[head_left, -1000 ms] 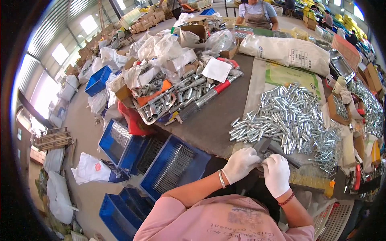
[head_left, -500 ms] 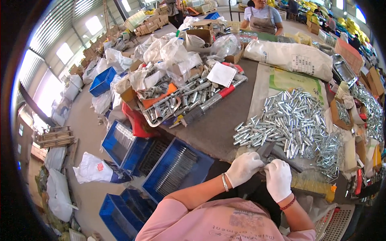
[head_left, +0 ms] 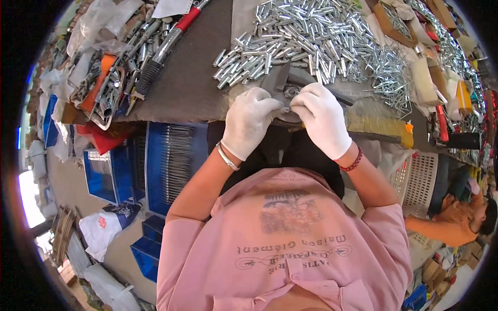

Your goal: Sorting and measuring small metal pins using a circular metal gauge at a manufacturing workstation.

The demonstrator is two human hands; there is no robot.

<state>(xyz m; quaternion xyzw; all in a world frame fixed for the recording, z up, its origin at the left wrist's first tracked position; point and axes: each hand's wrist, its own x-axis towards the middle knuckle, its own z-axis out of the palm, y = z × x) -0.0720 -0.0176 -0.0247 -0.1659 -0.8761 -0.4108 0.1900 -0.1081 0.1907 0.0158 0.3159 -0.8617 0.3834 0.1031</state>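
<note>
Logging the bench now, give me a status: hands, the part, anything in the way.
Both white-gloved hands, left hand and right hand, pinching a small silvery metal part at table edge. Heap of shiny metal tubes beyond, clear of the fingers.

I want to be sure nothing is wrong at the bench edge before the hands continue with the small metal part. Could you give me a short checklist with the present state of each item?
1. Both hands gloved: ok. Left hand and right hand wear white gloves.
2. Small metal part held between the fingertips of both hands: ok, though its exact shape is too small to tell.
3. Supply within reach: ok. The pile of silver metal sleeves lies just beyond the hands.
4. Dark metal block behind the hands lying flat on the table: cannot tell; the gloves partly hide it.
5. Wrist jewellery away from the part: ok. The silver bangle and the red bead bracelet sit behind the glove cuffs.
</note>
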